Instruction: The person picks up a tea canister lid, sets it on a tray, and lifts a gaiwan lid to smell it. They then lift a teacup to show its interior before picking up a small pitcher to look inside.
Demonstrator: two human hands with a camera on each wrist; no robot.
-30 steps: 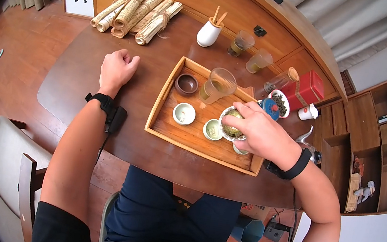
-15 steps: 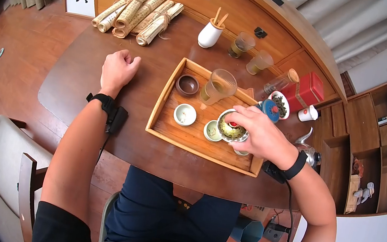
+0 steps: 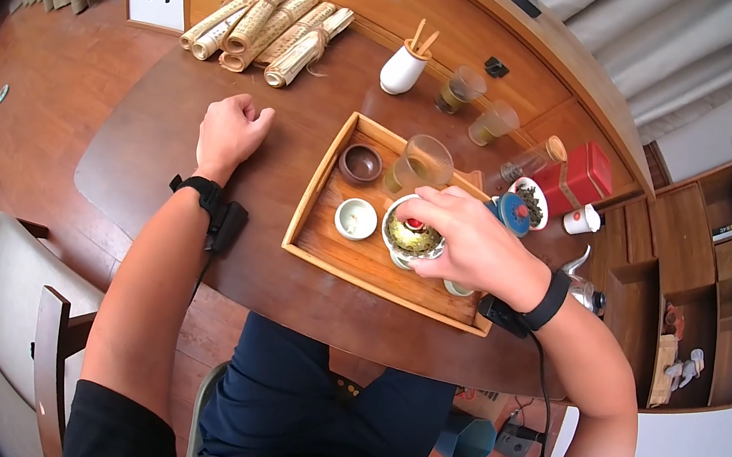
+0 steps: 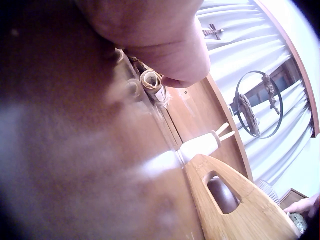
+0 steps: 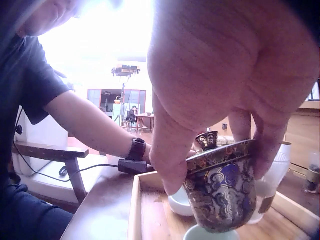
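My right hand [image 3: 477, 245] grips a patterned lidded bowl [image 5: 222, 192] by its rim, fingertips on either side. The bowl tilts low over a pale green cup [image 5: 210, 234], which it mostly hides in the head view. To the left on the wooden tray [image 3: 350, 273] are a white cup [image 3: 355, 218] and a small brown bowl [image 3: 360, 163]; a clear glass pitcher [image 3: 422, 159] stands behind. Another pale cup [image 3: 457, 289] is partly under my right hand. My left hand [image 3: 230, 135] rests curled on the table, left of the tray, holding nothing.
Paper rolls [image 3: 269, 25] lie at the back left. A white tool holder [image 3: 403, 71] and two glasses [image 3: 493, 123] stand behind the tray. Beyond its right side are a red tin [image 3: 576, 179], a dish of leaves [image 3: 533, 197], a blue lid [image 3: 514, 213] and a kettle [image 3: 582, 291].
My right hand has moved left with the bowl, which now covers most of the pale green cup. My left hand keeps its place on the table.
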